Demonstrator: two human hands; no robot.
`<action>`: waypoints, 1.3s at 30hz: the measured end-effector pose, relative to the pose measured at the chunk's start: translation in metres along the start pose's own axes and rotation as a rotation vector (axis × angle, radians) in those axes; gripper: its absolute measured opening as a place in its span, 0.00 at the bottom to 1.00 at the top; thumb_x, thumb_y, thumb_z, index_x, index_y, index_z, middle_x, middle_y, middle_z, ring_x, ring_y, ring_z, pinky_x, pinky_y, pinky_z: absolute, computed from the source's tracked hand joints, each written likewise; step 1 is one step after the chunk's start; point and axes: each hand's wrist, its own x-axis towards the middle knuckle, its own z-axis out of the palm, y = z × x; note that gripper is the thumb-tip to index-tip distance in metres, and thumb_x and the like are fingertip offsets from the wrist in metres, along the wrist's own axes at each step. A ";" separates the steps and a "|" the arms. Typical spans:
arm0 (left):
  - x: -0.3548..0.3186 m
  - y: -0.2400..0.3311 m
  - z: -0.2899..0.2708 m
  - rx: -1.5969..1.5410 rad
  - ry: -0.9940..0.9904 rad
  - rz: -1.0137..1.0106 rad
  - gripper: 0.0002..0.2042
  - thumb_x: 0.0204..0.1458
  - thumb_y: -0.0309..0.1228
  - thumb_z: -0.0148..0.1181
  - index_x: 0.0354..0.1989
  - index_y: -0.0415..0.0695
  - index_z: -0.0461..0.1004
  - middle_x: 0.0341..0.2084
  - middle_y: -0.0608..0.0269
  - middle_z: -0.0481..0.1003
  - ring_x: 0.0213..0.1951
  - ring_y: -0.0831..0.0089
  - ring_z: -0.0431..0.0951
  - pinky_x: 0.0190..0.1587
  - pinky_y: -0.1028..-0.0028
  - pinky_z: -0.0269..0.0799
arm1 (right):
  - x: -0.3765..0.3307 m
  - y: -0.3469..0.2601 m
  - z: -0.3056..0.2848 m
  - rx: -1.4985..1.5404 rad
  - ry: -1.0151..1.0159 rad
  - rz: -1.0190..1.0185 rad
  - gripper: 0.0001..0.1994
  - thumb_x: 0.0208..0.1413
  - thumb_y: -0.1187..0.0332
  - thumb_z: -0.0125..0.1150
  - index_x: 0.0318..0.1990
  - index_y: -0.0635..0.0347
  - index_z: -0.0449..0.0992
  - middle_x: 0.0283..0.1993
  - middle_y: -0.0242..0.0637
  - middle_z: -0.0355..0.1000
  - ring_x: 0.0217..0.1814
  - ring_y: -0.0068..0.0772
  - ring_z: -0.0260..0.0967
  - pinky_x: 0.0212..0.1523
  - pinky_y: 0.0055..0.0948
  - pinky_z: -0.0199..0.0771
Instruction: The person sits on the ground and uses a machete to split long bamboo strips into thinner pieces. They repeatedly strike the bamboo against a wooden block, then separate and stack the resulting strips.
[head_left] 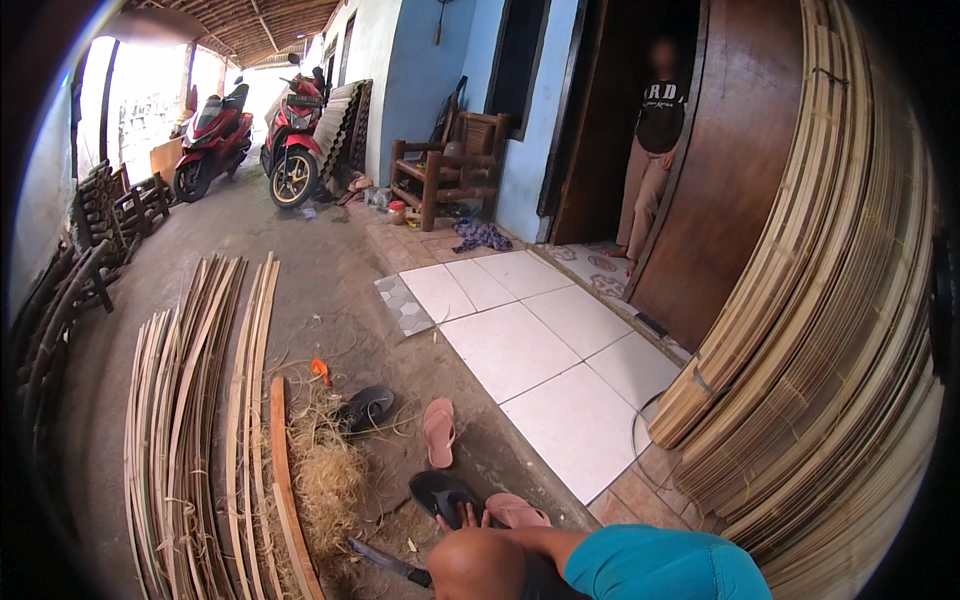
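Note:
My right hand [465, 518] reaches past my bent knee [478, 565], which hides most of the palm. Its fingertips show spread apart over the near end of a black sandal [438, 492]; whether they touch it I cannot tell. Just right of the fingers lies a pink flip-flop [517, 510]. On the ground left of my knee rests a knife [385, 560], its dark handle end partly behind the knee. My left hand is out of view. Farther up are another pink flip-flop [439, 432] and a second black sandal [367, 408].
Long bamboo strips [185, 430] lie at left, beside a thicker bamboo piece [284, 480] and a heap of shavings [325, 480]. White tiles [525, 350] border the doorway, where a person [660, 150] stands. Rolled bamboo blinds [830, 300] lean at right. Motorbikes [295, 150] stand far off.

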 end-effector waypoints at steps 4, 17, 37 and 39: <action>0.011 0.043 0.020 0.250 0.094 -0.128 0.22 0.71 0.40 0.43 0.66 0.40 0.65 0.67 0.49 0.59 0.59 0.59 0.72 0.63 0.65 0.71 | -0.055 -0.005 -0.078 0.132 -0.083 0.091 0.34 0.57 0.36 0.53 0.68 0.36 0.59 0.72 0.44 0.53 0.76 0.50 0.47 0.69 0.55 0.46; 0.020 0.031 0.014 0.226 0.072 -0.029 0.22 0.71 0.41 0.43 0.66 0.41 0.65 0.67 0.49 0.60 0.59 0.59 0.71 0.63 0.64 0.69 | -0.083 -0.001 -0.126 0.258 -0.126 0.200 0.29 0.59 0.36 0.51 0.61 0.39 0.70 0.68 0.36 0.66 0.74 0.42 0.57 0.70 0.45 0.53; 0.014 0.027 0.013 0.230 0.077 -0.005 0.22 0.71 0.41 0.44 0.66 0.41 0.66 0.67 0.50 0.60 0.59 0.59 0.71 0.64 0.63 0.67 | -0.083 0.009 -0.115 0.273 -0.060 0.185 0.25 0.60 0.38 0.49 0.59 0.37 0.70 0.67 0.37 0.65 0.75 0.44 0.54 0.71 0.57 0.50; 0.014 0.024 0.012 0.222 0.077 -0.001 0.22 0.71 0.42 0.44 0.66 0.41 0.66 0.67 0.50 0.60 0.59 0.59 0.71 0.64 0.63 0.67 | -0.079 0.011 -0.115 0.253 -0.076 0.168 0.24 0.60 0.39 0.50 0.58 0.37 0.70 0.67 0.37 0.65 0.76 0.45 0.54 0.71 0.58 0.49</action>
